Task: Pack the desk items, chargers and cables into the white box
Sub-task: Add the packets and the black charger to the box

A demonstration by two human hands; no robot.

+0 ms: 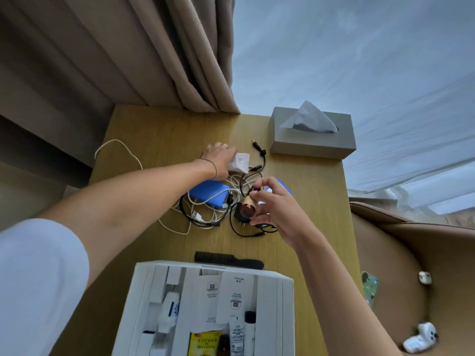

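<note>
The open white box (288,304) stands at the desk's near edge with tubes, leaflets and a yellow packet inside. Beyond it a tangle of black and white cables (205,214) lies over a blue power bank (205,192) and a black plug charger (240,217). My right hand (277,209) holds a small brown cylinder with a tan cap (248,208) just above that charger. My left hand (218,160) reaches farther back and grips a white charger with a label (240,162). A black comb (228,259) lies just behind the box.
A grey tissue box (312,140) sits at the desk's far right corner. Beige curtains (128,60) hang behind the desk. A tan chair (424,253) at the right carries white earbud-like items (421,340). A white cable (115,150) loops toward the desk's left edge.
</note>
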